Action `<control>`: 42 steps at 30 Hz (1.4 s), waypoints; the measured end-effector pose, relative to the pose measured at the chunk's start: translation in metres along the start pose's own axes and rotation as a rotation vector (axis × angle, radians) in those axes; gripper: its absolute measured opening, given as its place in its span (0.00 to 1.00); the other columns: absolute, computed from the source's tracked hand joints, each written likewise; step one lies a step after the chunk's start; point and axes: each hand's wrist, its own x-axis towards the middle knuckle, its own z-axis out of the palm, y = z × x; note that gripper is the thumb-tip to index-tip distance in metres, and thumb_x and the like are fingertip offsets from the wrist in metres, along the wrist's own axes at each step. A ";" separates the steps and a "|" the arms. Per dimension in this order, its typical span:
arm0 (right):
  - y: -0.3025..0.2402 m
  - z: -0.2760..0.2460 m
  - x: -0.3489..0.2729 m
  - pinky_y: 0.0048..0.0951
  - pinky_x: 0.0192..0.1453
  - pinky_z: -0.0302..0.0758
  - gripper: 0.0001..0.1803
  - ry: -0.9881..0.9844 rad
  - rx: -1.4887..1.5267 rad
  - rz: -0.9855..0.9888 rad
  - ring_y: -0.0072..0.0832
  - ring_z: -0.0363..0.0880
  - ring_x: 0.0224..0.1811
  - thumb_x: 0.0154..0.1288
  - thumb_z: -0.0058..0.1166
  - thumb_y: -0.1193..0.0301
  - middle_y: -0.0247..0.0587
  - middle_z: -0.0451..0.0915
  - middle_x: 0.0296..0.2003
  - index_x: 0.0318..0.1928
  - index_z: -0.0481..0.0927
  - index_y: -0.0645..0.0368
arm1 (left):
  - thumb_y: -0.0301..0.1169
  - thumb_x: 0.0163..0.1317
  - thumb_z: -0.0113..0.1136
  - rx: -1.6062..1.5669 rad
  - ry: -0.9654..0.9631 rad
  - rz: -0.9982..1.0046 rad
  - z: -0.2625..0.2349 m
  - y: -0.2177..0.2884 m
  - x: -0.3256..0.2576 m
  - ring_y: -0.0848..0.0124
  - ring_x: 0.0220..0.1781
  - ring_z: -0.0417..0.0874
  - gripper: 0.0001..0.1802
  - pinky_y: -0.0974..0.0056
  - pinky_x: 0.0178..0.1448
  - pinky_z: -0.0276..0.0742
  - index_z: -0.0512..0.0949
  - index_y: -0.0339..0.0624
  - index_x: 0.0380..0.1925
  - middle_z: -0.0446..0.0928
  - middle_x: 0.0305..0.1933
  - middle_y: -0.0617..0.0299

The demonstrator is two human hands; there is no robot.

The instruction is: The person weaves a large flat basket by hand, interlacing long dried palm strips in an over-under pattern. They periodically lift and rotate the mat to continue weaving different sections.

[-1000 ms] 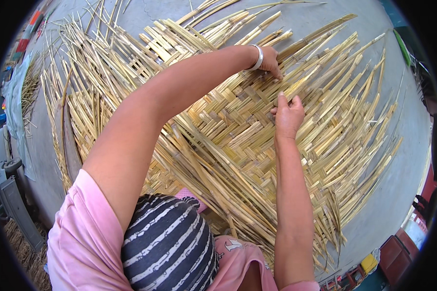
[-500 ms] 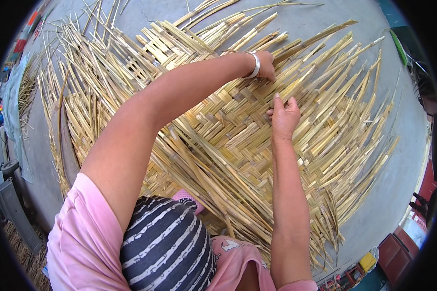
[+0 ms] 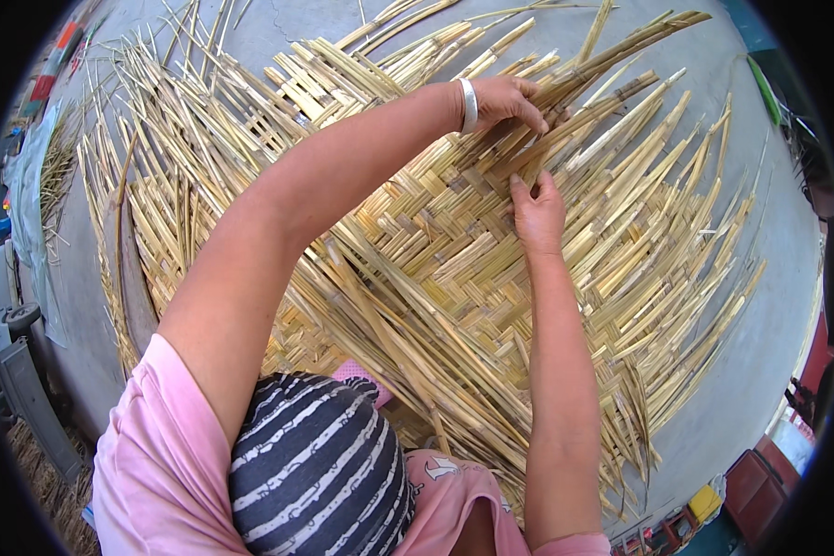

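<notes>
A large mat of split reed strips, woven in a herringbone pattern, lies on the floor under my arms. My left hand, with a silver bangle at the wrist, is closed round several raised reed strips at the mat's far edge. These stand up off the weave, pointing far right. Just nearer, my right hand pinches the base of the raised strips with thumb and fingers. Some of its fingertips are hidden under the reeds. Unwoven strip ends fan out to the right of both hands.
A bundle of loose reeds lies diagonally across the mat, close to my body. Grey concrete floor surrounds the mat. On the left are a clear plastic sheet and a grey metal frame; dark red boxes stand at the lower right.
Reed strips at the far edge have been lifted higher and bunched in my left hand, which has moved slightly up. My right hand has shifted a little toward the raised strips.
</notes>
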 end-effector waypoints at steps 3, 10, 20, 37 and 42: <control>-0.011 -0.009 0.001 0.26 0.28 0.71 0.12 -0.154 0.190 0.102 0.22 0.73 0.19 0.61 0.56 0.65 0.36 0.77 0.23 0.39 0.76 0.61 | 0.26 0.53 0.66 -0.133 0.033 0.130 0.003 0.017 -0.004 0.73 0.45 0.78 0.23 0.65 0.52 0.72 0.74 0.42 0.50 0.78 0.39 0.65; -0.026 -0.013 0.005 0.23 0.26 0.70 0.12 -0.219 0.094 0.187 0.19 0.72 0.19 0.61 0.58 0.66 0.33 0.78 0.24 0.40 0.76 0.60 | 0.26 0.56 0.62 0.148 0.379 0.180 -0.026 0.011 -0.023 0.78 0.39 0.78 0.15 0.70 0.43 0.76 0.80 0.43 0.46 0.80 0.40 0.65; -0.012 0.006 -0.016 0.36 0.49 0.74 0.16 0.035 -0.274 -0.207 0.39 0.77 0.44 0.57 0.54 0.75 0.48 0.77 0.43 0.47 0.74 0.62 | 0.21 0.54 0.62 0.426 0.832 0.115 -0.058 -0.048 -0.066 0.77 0.25 0.78 0.07 0.72 0.32 0.78 0.82 0.38 0.34 0.80 0.29 0.64; -0.049 0.011 -0.001 0.39 0.50 0.74 0.16 0.188 -0.572 -0.312 0.44 0.76 0.43 0.60 0.52 0.75 0.50 0.75 0.42 0.49 0.74 0.63 | 0.24 0.56 0.51 -0.507 0.378 0.237 -0.111 -0.018 -0.099 0.68 0.32 0.77 0.02 0.60 0.43 0.77 0.71 0.44 0.27 0.75 0.30 0.65; -0.074 -0.003 0.015 0.39 0.49 0.74 0.12 0.077 -0.520 -0.323 0.44 0.76 0.44 0.61 0.53 0.72 0.49 0.76 0.42 0.46 0.78 0.58 | 0.25 0.56 0.51 -0.485 0.269 0.197 -0.128 -0.019 -0.091 0.69 0.32 0.77 0.03 0.62 0.40 0.75 0.70 0.47 0.28 0.76 0.30 0.66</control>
